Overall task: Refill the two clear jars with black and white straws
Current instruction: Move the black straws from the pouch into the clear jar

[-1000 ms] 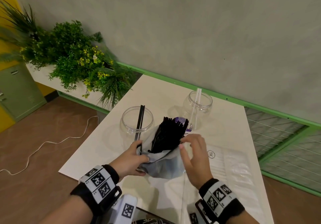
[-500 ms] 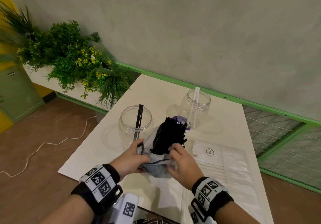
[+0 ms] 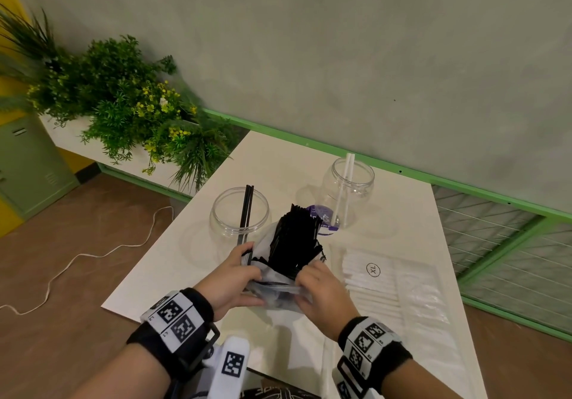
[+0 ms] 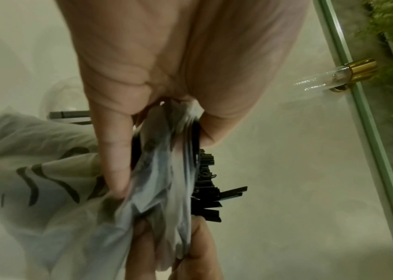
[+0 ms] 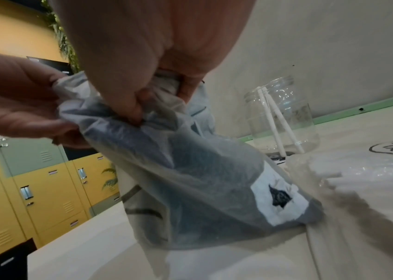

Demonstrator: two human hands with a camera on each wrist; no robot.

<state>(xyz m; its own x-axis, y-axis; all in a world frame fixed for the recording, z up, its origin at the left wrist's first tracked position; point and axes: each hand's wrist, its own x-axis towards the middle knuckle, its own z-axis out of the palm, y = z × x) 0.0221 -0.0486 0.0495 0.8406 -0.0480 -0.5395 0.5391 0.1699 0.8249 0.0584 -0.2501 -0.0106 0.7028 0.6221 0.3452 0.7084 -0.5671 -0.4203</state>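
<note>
Between both hands, plastic bag (image 3: 275,290) of black straws (image 3: 294,240), left hand (image 3: 230,278) and right hand (image 3: 322,290) fingers (image 5: 128,106) pinching its bunched plastic

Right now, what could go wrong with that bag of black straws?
Both the left hand and right hand pinch only the thin bag, so it might slip or tear. The black straws poke loosely out the top and could spill on the table. The near jar is close and might get bumped.

White table (image 3: 198,253) carries two clear jars (image 3: 239,211), (image 3: 351,188); a flat packet of white straws (image 3: 390,284) lies beside them
</note>
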